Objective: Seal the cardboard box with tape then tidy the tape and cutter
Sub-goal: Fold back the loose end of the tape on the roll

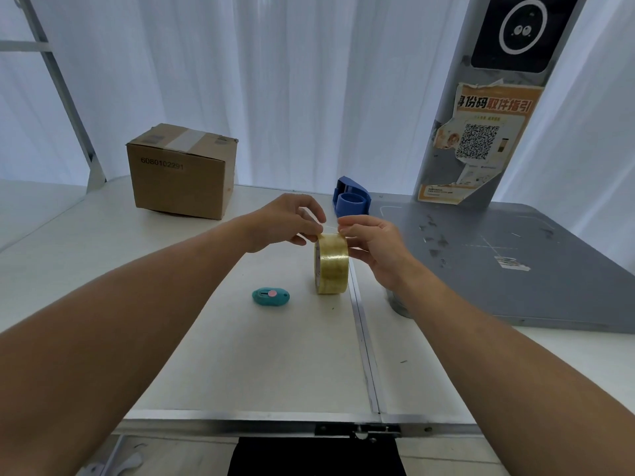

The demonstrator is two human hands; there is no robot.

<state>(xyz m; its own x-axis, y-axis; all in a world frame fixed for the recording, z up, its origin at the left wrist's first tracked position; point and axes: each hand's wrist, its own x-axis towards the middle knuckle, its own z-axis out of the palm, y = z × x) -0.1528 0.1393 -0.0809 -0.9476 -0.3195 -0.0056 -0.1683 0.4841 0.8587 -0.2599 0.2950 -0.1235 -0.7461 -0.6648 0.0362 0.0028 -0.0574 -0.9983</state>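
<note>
A roll of clear yellowish tape [331,266] stands on edge on the white table [261,355]. My right hand [372,243] grips the roll's top right side. My left hand [287,223] pinches at the top of the roll, where a thin strip of tape end shows between the two hands. A small teal cutter [270,296] with a pink button lies on the table to the left of the roll. The brown cardboard box [182,170] sits at the back left, flaps down, with a strip of tape across its top.
A blue tape dispenser [352,197] stands behind my hands. To the right lies a grey metal base plate [515,266] with a pillar [481,132] carrying a torn orange poster. A metal seam [364,341] runs down the table. White curtains hang behind.
</note>
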